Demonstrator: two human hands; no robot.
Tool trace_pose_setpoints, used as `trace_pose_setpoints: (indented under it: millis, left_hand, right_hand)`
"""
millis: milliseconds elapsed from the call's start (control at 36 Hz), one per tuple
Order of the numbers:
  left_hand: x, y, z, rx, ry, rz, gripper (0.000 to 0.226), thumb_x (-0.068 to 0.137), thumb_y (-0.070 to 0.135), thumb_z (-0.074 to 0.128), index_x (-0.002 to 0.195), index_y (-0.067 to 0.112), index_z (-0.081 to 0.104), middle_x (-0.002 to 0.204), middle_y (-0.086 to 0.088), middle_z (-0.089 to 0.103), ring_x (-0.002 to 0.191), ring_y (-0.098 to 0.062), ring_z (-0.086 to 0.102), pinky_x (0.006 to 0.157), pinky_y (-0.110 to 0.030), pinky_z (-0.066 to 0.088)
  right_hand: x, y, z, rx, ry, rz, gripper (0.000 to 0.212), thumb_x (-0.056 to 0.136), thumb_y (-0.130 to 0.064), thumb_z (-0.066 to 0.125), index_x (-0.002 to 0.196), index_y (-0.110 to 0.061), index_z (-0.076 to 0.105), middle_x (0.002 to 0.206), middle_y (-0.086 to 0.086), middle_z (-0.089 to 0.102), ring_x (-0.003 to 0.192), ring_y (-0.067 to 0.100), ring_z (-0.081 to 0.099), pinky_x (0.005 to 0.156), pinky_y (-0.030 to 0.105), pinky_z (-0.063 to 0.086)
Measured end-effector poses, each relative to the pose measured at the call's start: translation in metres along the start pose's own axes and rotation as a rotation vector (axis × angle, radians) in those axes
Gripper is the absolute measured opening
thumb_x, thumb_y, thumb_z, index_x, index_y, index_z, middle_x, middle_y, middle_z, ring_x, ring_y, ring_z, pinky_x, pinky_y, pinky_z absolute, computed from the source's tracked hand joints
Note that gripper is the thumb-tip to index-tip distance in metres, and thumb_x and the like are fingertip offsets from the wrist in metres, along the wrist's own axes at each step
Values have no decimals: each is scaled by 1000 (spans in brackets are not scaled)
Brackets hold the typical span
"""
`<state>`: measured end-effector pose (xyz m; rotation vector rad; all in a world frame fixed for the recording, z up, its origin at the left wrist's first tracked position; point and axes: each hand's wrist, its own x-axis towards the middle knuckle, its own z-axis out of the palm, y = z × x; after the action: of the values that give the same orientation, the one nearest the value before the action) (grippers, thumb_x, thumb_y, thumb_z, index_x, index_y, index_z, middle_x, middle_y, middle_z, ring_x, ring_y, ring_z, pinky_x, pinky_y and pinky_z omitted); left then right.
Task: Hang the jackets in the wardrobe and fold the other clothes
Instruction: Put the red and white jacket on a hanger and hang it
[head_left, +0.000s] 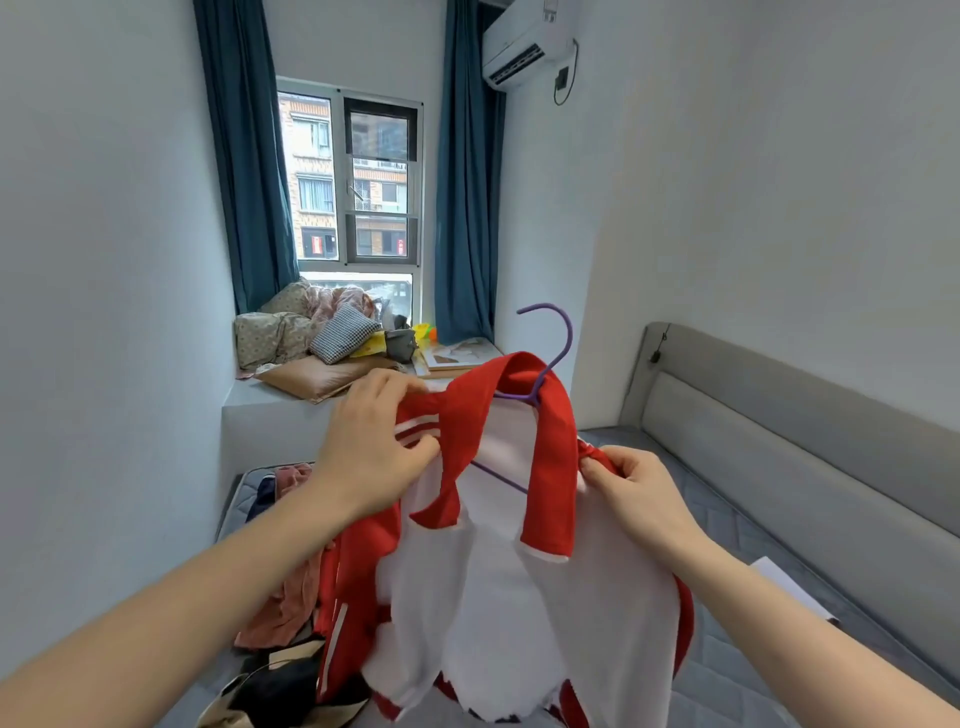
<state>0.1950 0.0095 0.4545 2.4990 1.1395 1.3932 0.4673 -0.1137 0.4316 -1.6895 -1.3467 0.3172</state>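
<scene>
Above the bed (727, 525), in the middle of the view, a red and white jacket (519, 571) was held up by both hands. The jacket was seen from its inner side: white lining below, red collar band (556, 467) arched over the top. A purple hanger (550, 358) was seated inside the neck, its hook standing up and tilted above the collar; part of one hanger arm was visible as a thin purple line across the white lining.

The left hand (374, 452) was curled round the left shoulder of the jacket, red fabric with white stripes gathered between thumb and fingers. The right hand (634, 493) was closed in a pinch on the red edge at the right shoulder. The lower part of the jacket hung down and out of the frame.

Below the left forearm, a pile of clothes (291, 597) was recorded on the grey mattress: a pink garment, a dark one and a beige and black one nearest the camera. A grey padded headboard (779, 447) ran along the right wall.

At the far end, a window (358, 176) was flanked by blue curtains (244, 156), and its sill (280, 410) carried cushions, bedding and small items. An air conditioner (524, 47) was mounted high on the right wall.
</scene>
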Motion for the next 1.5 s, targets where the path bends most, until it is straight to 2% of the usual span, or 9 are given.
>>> trace_pose_setpoints:
  millis: [194,333,528,667,806,1083,1278,1389,1500]
  left_hand:
    - [-77,40,28,-239,-224,-34,31,76,42,70,101,36,54,98,18,53,94,-6,55,82,-24,45]
    - [-96,57,72,-339,-590,-279,71,68,79,63,127,45,44,118,29,48,101,4,53,82,-18,43]
    - [-87,52,119,-492,-496,-693,94,68,73,76,136,24,34,132,7,41,115,-20,57,92,-35,51]
    - [-85,32,123,-693,-579,-597,33,97,35,68,123,15,66,119,0,72,113,-17,67,102,-39,52]
    - [-79,13,101,-621,-353,-453,17,102,33,60,91,23,68,82,13,73,74,-1,65,68,-22,49]
    - [-81,-31,86,-205,-228,-403,35,96,34,56,62,29,52,60,7,58,66,-22,60,57,-37,35]
    - [-105,-17,57,-3,-741,-379,23,80,55,69,79,32,67,75,17,69,72,-1,65,69,-28,57]
    - [-100,9,32,-39,-486,-286,42,63,73,69,74,33,64,72,23,66,69,3,62,62,-23,54]
    - [-84,37,23,-111,-287,-185,52,59,86,67,86,42,56,78,19,60,73,0,58,58,-25,49]
  right_hand:
    - [8,-11,6,84,3,40,44,97,-38,60,77,1,57,64,-1,44,62,13,37,62,32,30]
    - [15,-28,18,165,9,48,49,97,-42,62,85,6,64,68,3,48,66,15,40,65,33,31]
    - [22,-36,25,219,-11,73,45,99,-39,61,96,5,67,73,5,54,68,18,44,67,34,34]
    - [23,-30,13,254,-26,76,41,98,-37,63,90,2,69,74,2,56,72,15,46,71,33,34]
    - [21,-21,1,269,-58,80,49,96,-42,67,91,6,68,76,6,60,74,16,49,71,35,39]
    - [20,-8,9,28,-163,-54,30,97,-33,67,72,-17,73,66,-7,66,63,0,49,64,29,40]
    - [10,3,22,-55,-186,4,34,94,-37,68,62,-25,68,58,-4,62,56,0,48,63,29,40]
    - [6,4,26,-51,-173,33,36,86,-45,71,69,-14,70,68,9,66,60,6,49,65,32,40]
    - [3,-5,35,-48,-143,55,41,76,-55,76,60,-19,63,51,-10,46,51,3,38,55,28,31]
